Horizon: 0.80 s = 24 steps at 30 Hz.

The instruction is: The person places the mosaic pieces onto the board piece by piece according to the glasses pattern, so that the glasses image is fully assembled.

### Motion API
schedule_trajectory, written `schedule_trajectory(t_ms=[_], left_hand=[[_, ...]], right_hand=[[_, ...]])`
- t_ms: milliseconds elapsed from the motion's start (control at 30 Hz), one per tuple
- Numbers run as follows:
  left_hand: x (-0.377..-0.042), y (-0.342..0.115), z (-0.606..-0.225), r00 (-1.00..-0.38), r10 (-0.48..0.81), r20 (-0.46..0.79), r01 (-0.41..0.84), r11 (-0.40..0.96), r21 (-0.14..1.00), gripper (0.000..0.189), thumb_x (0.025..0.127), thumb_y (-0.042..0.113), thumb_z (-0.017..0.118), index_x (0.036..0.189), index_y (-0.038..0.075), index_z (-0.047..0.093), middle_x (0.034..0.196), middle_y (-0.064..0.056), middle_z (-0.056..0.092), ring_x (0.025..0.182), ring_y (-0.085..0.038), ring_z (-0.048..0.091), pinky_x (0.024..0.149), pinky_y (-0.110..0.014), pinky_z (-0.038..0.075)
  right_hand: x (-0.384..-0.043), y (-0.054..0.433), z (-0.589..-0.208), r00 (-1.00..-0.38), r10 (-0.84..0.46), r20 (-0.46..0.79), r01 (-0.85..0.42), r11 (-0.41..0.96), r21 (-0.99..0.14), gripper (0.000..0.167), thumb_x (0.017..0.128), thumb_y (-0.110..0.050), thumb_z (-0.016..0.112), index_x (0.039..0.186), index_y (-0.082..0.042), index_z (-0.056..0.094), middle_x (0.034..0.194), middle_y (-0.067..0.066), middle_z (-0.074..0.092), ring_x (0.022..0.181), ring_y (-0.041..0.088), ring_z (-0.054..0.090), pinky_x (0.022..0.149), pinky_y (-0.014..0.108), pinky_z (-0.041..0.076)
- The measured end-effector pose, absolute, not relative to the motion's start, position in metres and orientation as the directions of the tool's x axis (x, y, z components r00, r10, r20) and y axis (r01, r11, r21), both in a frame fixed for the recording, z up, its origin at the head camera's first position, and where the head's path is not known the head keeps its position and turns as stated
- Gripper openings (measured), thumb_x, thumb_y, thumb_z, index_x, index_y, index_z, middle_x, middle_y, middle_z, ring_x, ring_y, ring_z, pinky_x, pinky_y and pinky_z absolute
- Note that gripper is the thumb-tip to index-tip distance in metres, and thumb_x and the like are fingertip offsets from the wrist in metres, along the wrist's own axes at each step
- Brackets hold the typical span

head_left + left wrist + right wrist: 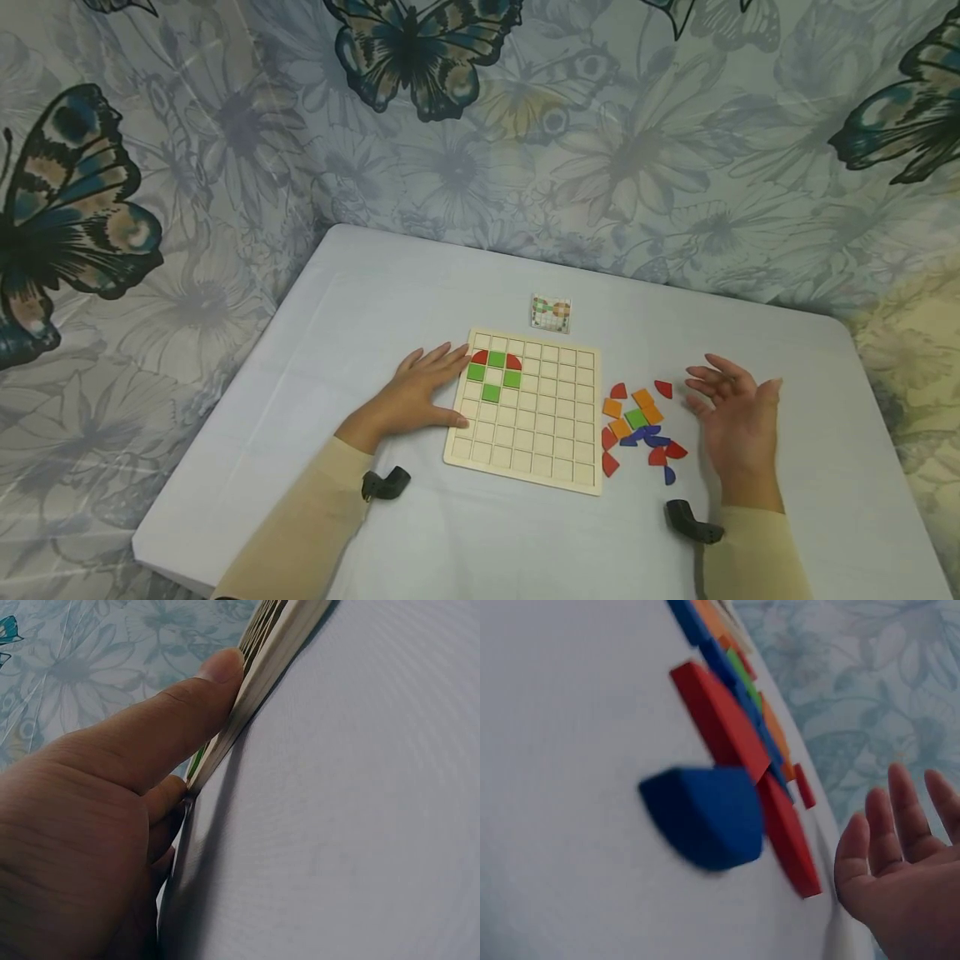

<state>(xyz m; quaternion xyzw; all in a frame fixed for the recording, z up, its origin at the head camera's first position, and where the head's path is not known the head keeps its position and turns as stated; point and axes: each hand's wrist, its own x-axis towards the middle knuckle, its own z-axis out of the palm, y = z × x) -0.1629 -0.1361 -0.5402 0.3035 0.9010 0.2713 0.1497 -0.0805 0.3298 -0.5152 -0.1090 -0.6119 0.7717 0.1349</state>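
A pale wooden grid board (540, 442) lies on the white table, with several green squares (491, 392) and two red quarter-round pieces (480, 357) set in its upper left cells. My left hand (420, 390) rests against the board's left side, its fingers spread and its thumb (217, 671) touching the edge. To the right of the loose pieces, my right hand (738, 425) is held with the palm turned up and fingers relaxed, holding nothing. Between it and the board lie orange squares (612, 407), a green square (635, 418), red quarter-rounds (676, 450) and blue curved pieces (670, 475).
A small printed pattern card (551, 313) lies behind the board. Black wrist-worn devices (386, 483) sit by both forearms. Behind the table (300, 350) hangs a flowered, butterfly-printed cloth (465, 167).
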Motion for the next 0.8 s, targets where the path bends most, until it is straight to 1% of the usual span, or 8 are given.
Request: schedule_trajectory(t_ms=[100, 167, 233, 367, 433, 567, 667, 800], left_hand=[[-0.163, -0.136, -0.54, -0.769, 0.631, -0.106, 0.468, 0.667, 0.579, 0.111, 0.089, 0.062, 0.085, 0.174, 0.018, 0.029, 0.179, 0.01, 0.016, 0.165, -0.015, 0.002, 0.13, -0.05, -0.005], [-0.163, -0.136, -0.539, -0.769, 0.629, -0.11, 0.467, 0.672, 0.575, 0.111, 0.089, 0.063, 0.084, 0.174, 0.019, 0.028, 0.179, 0.01, 0.016, 0.165, -0.015, 0.001, 0.13, -0.05, -0.005], [-0.164, -0.136, -0.539, -0.77, 0.63, -0.106, 0.469, 0.67, 0.575, 0.111, 0.089, 0.063, 0.084, 0.174, 0.018, 0.028, 0.179, 0.01, 0.016, 0.165, -0.015, 0.001, 0.13, -0.05, -0.005], [-0.164, -0.137, -0.539, -0.774, 0.626, -0.098, 0.469, 0.67, 0.575, 0.111, 0.089, 0.061, 0.085, 0.174, 0.017, 0.029, 0.179, 0.009, 0.017, 0.165, -0.016, 0.002, 0.13, -0.051, -0.004], [-0.164, -0.137, -0.539, -0.773, 0.627, -0.1, 0.468, 0.669, 0.578, 0.111, 0.089, 0.061, 0.085, 0.174, 0.017, 0.029, 0.179, 0.009, 0.017, 0.165, -0.016, 0.002, 0.13, -0.051, -0.005], [-0.164, -0.137, -0.539, -0.769, 0.63, -0.109, 0.465, 0.668, 0.581, 0.111, 0.089, 0.062, 0.084, 0.174, 0.018, 0.029, 0.179, 0.01, 0.016, 0.165, -0.016, 0.002, 0.13, -0.05, -0.005], [-0.163, -0.136, -0.539, -0.77, 0.629, -0.111, 0.461, 0.667, 0.586, 0.111, 0.089, 0.062, 0.085, 0.174, 0.018, 0.029, 0.179, 0.01, 0.016, 0.165, -0.016, 0.002, 0.13, -0.05, -0.005], [-0.163, -0.136, -0.538, -0.772, 0.625, -0.115, 0.457, 0.672, 0.583, 0.111, 0.088, 0.062, 0.085, 0.174, 0.019, 0.029, 0.179, 0.011, 0.015, 0.165, -0.015, 0.002, 0.13, -0.049, -0.006]], right_hand=[[-0.086, 0.332, -0.525, -0.928, 0.369, -0.044, -0.006, -0.135, -0.991, 0.074, 0.114, -0.062, 0.033, 0.157, -0.005, 0.054, 0.143, 0.017, 0.057, 0.129, 0.027, 0.051, 0.102, 0.029, 0.048], [-0.089, 0.332, -0.531, -0.915, 0.399, -0.064, 0.078, 0.018, -0.997, 0.071, 0.116, -0.06, 0.032, 0.159, -0.009, 0.053, 0.144, 0.015, 0.057, 0.129, 0.024, 0.051, 0.1, 0.023, 0.049], [-0.092, 0.33, -0.534, -0.895, 0.434, -0.102, 0.194, 0.175, -0.965, 0.069, 0.115, -0.061, 0.036, 0.161, -0.014, 0.052, 0.146, 0.012, 0.058, 0.129, 0.023, 0.052, 0.104, 0.026, 0.047], [-0.098, 0.324, -0.539, -0.872, 0.465, -0.153, 0.38, 0.446, -0.81, 0.061, 0.112, -0.056, 0.052, 0.162, -0.021, 0.054, 0.146, 0.009, 0.061, 0.129, 0.026, 0.053, 0.111, 0.041, 0.048], [-0.098, 0.322, -0.542, -0.883, 0.447, -0.144, 0.392, 0.533, -0.75, 0.055, 0.113, -0.046, 0.059, 0.159, -0.017, 0.057, 0.143, 0.013, 0.061, 0.127, 0.031, 0.054, 0.106, 0.046, 0.051], [-0.098, 0.318, -0.545, -0.908, 0.409, -0.091, 0.362, 0.657, -0.661, 0.042, 0.112, -0.026, 0.064, 0.15, -0.007, 0.065, 0.139, 0.019, 0.057, 0.119, 0.037, 0.053, 0.094, 0.047, 0.052], [-0.096, 0.317, -0.545, -0.909, 0.412, -0.064, 0.358, 0.692, -0.627, 0.04, 0.111, -0.023, 0.066, 0.144, -0.001, 0.068, 0.139, 0.025, 0.052, 0.118, 0.041, 0.051, 0.093, 0.052, 0.053], [-0.095, 0.317, -0.544, -0.9, 0.433, -0.062, 0.375, 0.692, -0.617, 0.041, 0.11, -0.026, 0.067, 0.14, 0.004, 0.068, 0.135, 0.027, 0.05, 0.117, 0.043, 0.05, 0.092, 0.054, 0.052]])
